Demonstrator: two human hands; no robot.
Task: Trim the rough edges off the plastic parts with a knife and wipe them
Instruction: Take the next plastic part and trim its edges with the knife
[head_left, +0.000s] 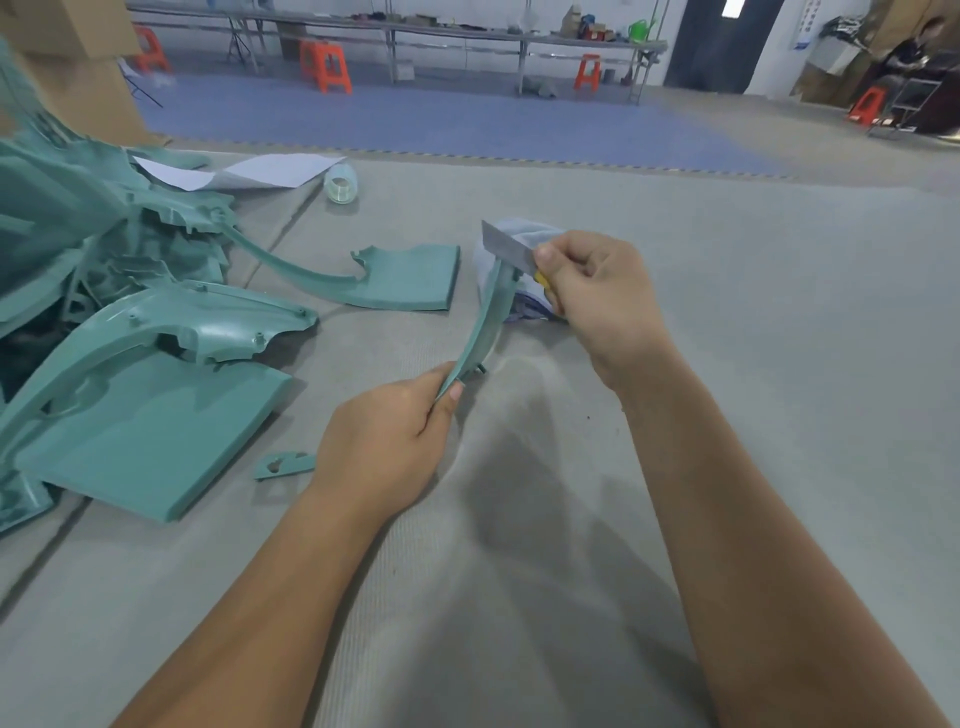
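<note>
I see my left hand (384, 441) gripping a curved, matte teal plastic strip (480, 327); my right hand (597, 291) clenches the knife (506, 247), blade seemingly touching its tip.

Workshop surroundings beyond the grey desk (727, 312)

A roll of clear tape (341, 183) lies near sheets of white paper (270, 169) at the desk's far left. Past the desk edge, orange stools (324, 65) stand on a blue floor mat (441, 122) beside a long bench (395, 31); cardboard boxes (67, 57) rise at left, and a green watering can (640, 30) sits on the bench.
</note>
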